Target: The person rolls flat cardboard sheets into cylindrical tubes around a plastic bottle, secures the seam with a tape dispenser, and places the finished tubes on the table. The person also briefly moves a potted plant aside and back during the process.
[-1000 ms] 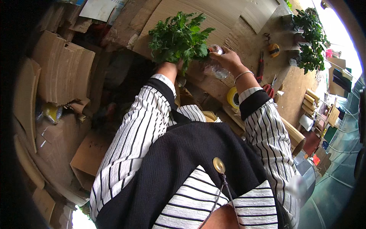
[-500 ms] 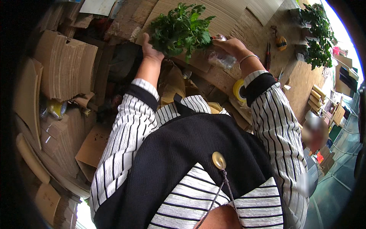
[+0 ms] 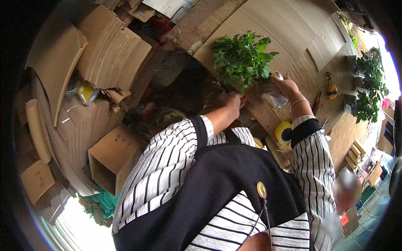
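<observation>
A bunch of leafy greens lies sideways over the cardboard-covered bench, its leaves pointing left. My right hand is closed around the stem end at its right. Clear plastic crumples just below that hand; I cannot tell whether it wraps the stems. My left hand is below the leaves, by the bench's near edge, apart from the bunch. Its fingers are drawn together, and whatever they may hold is hidden.
A yellow tape roll sits near my right wrist. Farther right are an orange-and-black tool and more upright greens. Stacked cardboard and an open carton stand at the left.
My left hand has left the leaves and come down toward the bench's near edge. My right hand keeps hold of the stem end. The whole view has shifted.
</observation>
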Action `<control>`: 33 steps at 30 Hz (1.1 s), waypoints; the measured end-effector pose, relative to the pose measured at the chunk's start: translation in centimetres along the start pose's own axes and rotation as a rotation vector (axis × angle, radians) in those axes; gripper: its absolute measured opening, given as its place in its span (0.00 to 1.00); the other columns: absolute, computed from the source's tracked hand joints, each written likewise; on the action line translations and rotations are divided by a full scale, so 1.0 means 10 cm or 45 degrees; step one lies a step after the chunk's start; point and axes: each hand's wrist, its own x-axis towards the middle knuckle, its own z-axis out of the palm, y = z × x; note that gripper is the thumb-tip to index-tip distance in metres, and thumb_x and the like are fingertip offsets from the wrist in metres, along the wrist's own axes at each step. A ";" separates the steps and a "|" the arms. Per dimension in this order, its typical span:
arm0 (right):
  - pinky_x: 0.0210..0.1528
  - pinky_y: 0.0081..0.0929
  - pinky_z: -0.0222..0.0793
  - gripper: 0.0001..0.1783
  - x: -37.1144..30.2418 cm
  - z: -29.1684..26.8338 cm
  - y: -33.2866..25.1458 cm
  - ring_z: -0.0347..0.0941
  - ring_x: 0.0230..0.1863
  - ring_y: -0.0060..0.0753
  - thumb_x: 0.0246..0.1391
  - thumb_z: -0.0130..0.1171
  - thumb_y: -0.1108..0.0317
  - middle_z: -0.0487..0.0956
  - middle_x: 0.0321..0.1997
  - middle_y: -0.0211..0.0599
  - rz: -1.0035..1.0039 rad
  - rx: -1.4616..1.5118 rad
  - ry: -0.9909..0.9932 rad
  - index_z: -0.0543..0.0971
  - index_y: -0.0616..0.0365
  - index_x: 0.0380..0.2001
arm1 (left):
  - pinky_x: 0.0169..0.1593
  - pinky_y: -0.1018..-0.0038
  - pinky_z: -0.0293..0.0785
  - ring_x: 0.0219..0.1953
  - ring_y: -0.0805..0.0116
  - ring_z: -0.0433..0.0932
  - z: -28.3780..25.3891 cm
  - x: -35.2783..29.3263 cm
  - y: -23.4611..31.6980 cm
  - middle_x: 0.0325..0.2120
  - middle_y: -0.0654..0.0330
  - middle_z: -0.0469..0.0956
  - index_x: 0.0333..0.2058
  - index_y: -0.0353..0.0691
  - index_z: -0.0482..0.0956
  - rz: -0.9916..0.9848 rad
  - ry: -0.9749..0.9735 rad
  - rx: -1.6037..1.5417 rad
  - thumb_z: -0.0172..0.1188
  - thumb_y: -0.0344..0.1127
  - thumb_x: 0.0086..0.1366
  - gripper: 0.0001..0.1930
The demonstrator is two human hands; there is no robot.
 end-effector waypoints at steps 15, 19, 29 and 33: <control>0.44 0.32 0.72 0.36 -0.31 -0.09 -0.45 0.79 0.39 0.36 0.47 0.62 0.33 0.83 0.37 0.38 0.217 -0.414 0.015 0.82 0.54 0.45 | 0.44 0.67 0.85 0.45 0.60 0.75 0.31 0.10 0.03 0.49 0.58 0.73 0.53 0.43 0.73 -0.076 -0.141 0.170 0.47 0.33 0.72 0.13; 0.45 0.33 0.72 0.36 -0.35 -0.08 -0.48 0.79 0.40 0.37 0.47 0.61 0.33 0.83 0.38 0.40 0.224 -0.442 0.053 0.83 0.55 0.43 | 0.40 0.69 0.86 0.46 0.60 0.75 0.38 -0.02 0.11 0.51 0.58 0.71 0.54 0.43 0.72 -0.104 -0.280 0.152 0.47 0.32 0.72 0.14; 0.48 0.38 0.71 0.39 -0.29 0.15 0.28 0.79 0.46 0.45 0.52 0.56 0.33 0.82 0.45 0.49 -0.266 0.235 -0.178 0.77 0.55 0.54 | 0.36 0.65 0.83 0.39 0.59 0.78 0.35 -0.37 0.02 0.39 0.55 0.74 0.45 0.39 0.73 -0.149 -0.181 0.229 0.48 0.31 0.63 0.12; 0.53 0.40 0.71 0.41 -0.37 0.14 0.43 0.77 0.52 0.52 0.53 0.56 0.34 0.81 0.49 0.52 -0.458 0.169 -0.099 0.73 0.55 0.58 | 0.43 0.63 0.80 0.44 0.61 0.72 0.52 -0.73 0.22 0.39 0.57 0.73 0.42 0.41 0.74 -0.106 -0.141 0.220 0.50 0.32 0.61 0.11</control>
